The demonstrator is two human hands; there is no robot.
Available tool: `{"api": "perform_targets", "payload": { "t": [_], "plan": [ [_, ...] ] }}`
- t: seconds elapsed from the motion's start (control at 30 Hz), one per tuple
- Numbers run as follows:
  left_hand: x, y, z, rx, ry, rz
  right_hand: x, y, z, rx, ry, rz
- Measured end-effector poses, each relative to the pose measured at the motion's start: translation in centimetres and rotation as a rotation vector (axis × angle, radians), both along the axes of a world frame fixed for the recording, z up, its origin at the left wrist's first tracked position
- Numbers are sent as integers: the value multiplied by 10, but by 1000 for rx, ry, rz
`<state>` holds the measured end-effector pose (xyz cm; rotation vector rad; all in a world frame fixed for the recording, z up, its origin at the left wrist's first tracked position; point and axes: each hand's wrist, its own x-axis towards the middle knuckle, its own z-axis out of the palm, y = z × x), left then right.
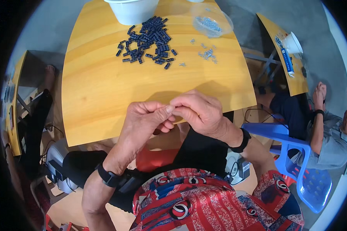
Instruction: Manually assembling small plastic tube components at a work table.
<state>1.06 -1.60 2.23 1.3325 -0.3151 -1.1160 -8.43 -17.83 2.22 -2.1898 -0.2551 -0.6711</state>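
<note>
My left hand (148, 117) and my right hand (198, 109) meet fingertip to fingertip just over the near edge of the wooden table (92, 100). Both are closed in a pinch, and whatever sits between the fingers is hidden. Farther back on the tabletop lies a loose pile of small dark blocks (152, 36), each a short oblong piece. To its right is a scatter of tiny silvery metal pieces (208, 54), perhaps screws. More of these metal pieces fill part of a clear round plastic tub (221, 27).
A white bucket (133, 10) stands at the table's far edge. To the right are a second table (297, 81) with a white cup (293, 43) and a blue box (287, 61), a seated person (331, 131) and a blue plastic chair (312, 181). Another person sits at the left.
</note>
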Motion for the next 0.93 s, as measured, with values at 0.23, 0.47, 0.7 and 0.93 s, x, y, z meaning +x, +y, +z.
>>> {"api": "perform_targets", "payload": {
  "t": [0.23,0.47,0.7,0.93],
  "plan": [
    [8,-42,-10,-99,282,63,9,-23,6,124,116,-178],
    [16,-72,-10,-40,237,85,11,-49,-7,6,80,-193],
    [24,-72,-11,92,-265,-61,24,-90,-15,-477,-45,-232],
    [48,-91,-18,95,-1324,105,35,-106,-23,-460,59,-281]
  ]
}}
